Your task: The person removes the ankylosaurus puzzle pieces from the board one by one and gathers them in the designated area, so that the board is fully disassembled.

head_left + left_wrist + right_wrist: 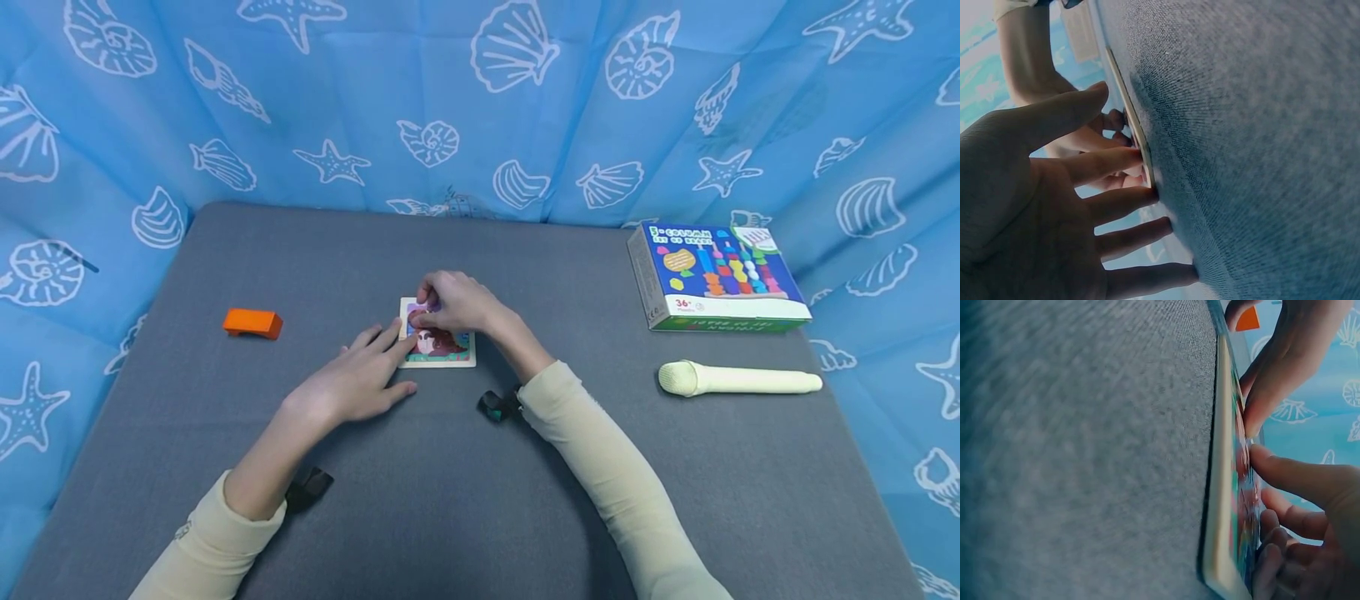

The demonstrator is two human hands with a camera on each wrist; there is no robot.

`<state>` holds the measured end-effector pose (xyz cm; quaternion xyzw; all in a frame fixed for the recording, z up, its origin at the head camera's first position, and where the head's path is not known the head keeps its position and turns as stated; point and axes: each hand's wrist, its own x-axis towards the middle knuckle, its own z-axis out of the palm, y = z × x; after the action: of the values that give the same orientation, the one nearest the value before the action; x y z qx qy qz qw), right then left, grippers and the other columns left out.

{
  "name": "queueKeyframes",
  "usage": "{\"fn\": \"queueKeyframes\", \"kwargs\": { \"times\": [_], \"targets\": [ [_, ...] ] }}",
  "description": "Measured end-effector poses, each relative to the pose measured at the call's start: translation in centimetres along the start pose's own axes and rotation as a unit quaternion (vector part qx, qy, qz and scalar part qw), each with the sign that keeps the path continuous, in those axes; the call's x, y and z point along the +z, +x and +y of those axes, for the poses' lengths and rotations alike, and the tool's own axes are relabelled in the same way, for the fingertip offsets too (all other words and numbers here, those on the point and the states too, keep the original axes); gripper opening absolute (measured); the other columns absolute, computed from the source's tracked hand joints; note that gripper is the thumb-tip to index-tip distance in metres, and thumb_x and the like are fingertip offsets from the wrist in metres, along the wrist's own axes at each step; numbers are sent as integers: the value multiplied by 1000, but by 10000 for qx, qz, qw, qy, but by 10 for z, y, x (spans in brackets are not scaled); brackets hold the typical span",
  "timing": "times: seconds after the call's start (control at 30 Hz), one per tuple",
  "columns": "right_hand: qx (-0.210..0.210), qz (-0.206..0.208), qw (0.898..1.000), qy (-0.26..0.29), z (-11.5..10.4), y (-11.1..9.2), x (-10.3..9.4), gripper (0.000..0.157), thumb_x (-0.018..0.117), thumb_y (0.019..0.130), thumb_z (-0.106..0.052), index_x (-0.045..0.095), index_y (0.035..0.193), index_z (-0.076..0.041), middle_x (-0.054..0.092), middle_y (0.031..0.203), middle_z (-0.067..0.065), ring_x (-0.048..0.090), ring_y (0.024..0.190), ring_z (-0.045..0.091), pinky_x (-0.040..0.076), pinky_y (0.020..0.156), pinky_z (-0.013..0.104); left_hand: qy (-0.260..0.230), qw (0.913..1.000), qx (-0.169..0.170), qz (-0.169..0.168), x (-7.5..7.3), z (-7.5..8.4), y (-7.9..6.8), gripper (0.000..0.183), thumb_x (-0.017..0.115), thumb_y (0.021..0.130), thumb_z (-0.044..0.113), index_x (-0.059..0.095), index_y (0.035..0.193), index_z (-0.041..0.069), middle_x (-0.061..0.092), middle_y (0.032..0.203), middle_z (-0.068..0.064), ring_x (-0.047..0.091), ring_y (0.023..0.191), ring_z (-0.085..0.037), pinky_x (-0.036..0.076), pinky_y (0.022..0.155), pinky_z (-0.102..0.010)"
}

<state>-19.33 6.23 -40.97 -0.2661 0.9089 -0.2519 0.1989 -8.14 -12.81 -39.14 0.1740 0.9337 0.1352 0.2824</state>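
A small square picture puzzle with a cream frame lies flat mid-table, showing a reddish-brown figure on a purple and teal ground. From its left side, my left hand reaches in with fingers spread and straight, fingertips at the frame and on the picture. My right hand bends over the puzzle's upper left, fingers curled and thumb tip down on the picture. In the right wrist view, the right thumb touches the surface close to the left index finger. I cannot tell whether the right fingers pinch a piece.
An orange arch-shaped block lies on the left of the grey table. At the right stand a colourful bead-set box and, nearer, a cream toy microphone. A blue shell-patterned curtain hangs behind.
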Motion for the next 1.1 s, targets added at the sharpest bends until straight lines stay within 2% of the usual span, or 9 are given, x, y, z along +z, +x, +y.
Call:
{"fn": "queueKeyframes", "kwargs": {
  "times": [0.2,0.33,0.47,0.6,0.7,0.9,1.1],
  "targets": [
    [-71,178,9997,123,3,0,1,33,78,101,-38,71,116,-8,70,115,8,63,100,20,55,89,39,-20,10000,4,4,0,0,-1,77,61,111,43,26,174,17,6,184,-18,14,168,-53,29,120,-84],
    [-179,338,9991,200,4,-2,2,31,80,100,-37,73,113,-10,73,111,5,63,94,17,51,82,33,-57,10000,50,40,0,0,-1,76,60,111,43,27,174,17,6,184,-18,14,168,-53,28,121,-85],
    [-485,501,9962,528,5,-4,3,24,80,101,-26,74,114,-8,75,107,7,65,90,16,49,77,25,-102,9998,146,102,-1,-1,-3,74,60,111,42,29,173,15,8,184,-19,15,167,-53,29,120,-85],
    [-833,606,9894,1028,7,-5,6,16,79,100,-13,75,114,-4,76,105,10,71,90,17,54,75,21,-123,9996,195,132,-1,-1,-4,73,60,112,40,30,173,14,8,184,-19,16,167,-53,29,120,-85],
    [-930,604,9832,1449,10,-5,6,14,79,100,-8,76,113,-3,76,103,11,72,87,17,55,74,21,-132,9997,184,126,-2,-1,-4,73,59,112,40,29,173,14,8,184,-19,15,167,-53,28,120,-85],
    [-844,573,9688,2256,18,-10,0,16,80,98,-5,78,113,-1,75,101,12,72,86,16,60,79,23,-88,9998,146,97,-1,-3,-3,73,58,112,41,28,173,15,7,184,-19,14,167,-53,28,121,-85],
    [-557,786,9574,2723,38,-19,-10,19,80,97,-2,78,115,2,75,103,14,76,88,14,62,79,23,-79,9999,77,49,-1,-2,-1,74,59,112,42,27,174,16,7,184,-19,13,168,-53,27,122,-84]
  ]
}}
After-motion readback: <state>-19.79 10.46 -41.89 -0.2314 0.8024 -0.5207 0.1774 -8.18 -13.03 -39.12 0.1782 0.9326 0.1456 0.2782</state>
